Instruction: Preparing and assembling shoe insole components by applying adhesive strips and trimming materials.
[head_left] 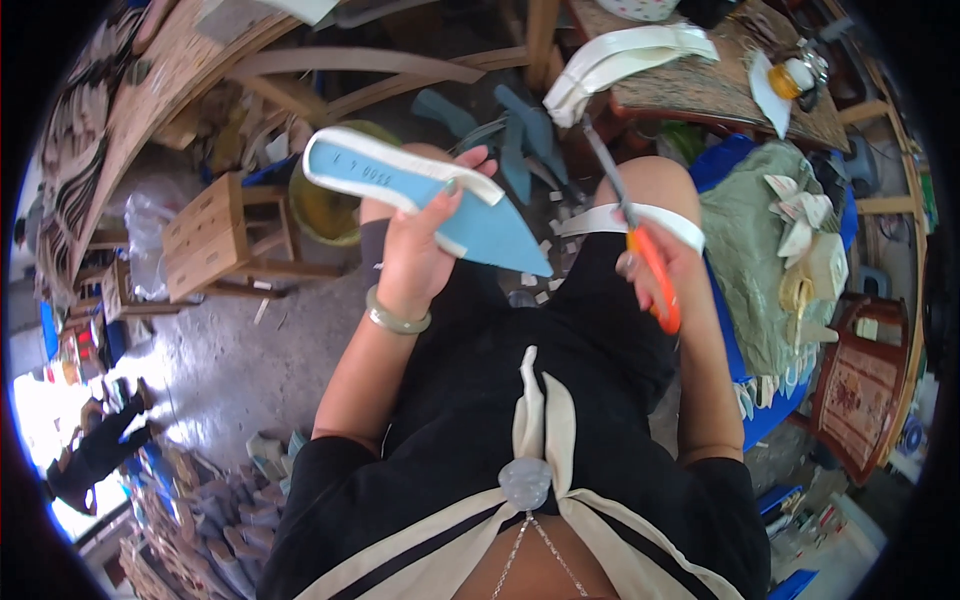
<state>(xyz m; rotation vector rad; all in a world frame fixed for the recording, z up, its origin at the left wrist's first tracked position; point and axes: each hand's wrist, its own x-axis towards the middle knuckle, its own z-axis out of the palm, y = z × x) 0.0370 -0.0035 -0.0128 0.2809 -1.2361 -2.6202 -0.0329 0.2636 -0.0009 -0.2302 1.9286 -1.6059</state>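
My left hand point(425, 240) grips a blue shoe insole point(500, 238) by its middle, thumb on top. The insole's pointed toe is turned to the right. White edging point(322, 145) wraps its rounded heel and part of its sides, and one end of the edging stands loose near the fingers. In my right hand point(675, 262) are orange-handled scissors point(650, 262), with their long metal blades pointing up and away. The blades look closed. A white strip point(660, 222) lies across my right thigh, beside that hand; whether the fingers also hold it cannot be seen.
A bundle of white strips point(640, 55) overhangs the corner of a worktable point(700, 95). Blue insoles point(525, 150) lie beyond my knees. A wooden stool point(205, 240) stands left, a cloth-covered pile point(750, 235) right. White scraps litter the floor. Someone in dark clothes point(95, 455) is far left.
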